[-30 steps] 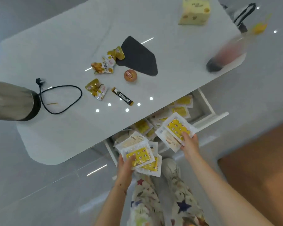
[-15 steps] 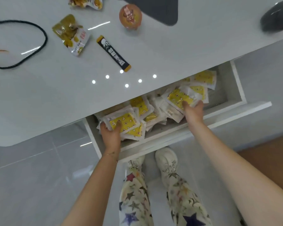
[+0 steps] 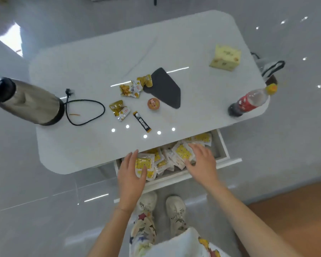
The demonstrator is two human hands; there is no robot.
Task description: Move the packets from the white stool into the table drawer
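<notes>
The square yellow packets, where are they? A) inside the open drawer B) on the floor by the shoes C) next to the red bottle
A: the square yellow packets lie heaped inside the open drawer, with the left hand and the right hand spread over them.

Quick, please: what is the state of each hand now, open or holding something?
Left hand: open, fingers straight, over the packets in the drawer.
Right hand: open, fingers spread, over the packets, holding nothing.
</notes>
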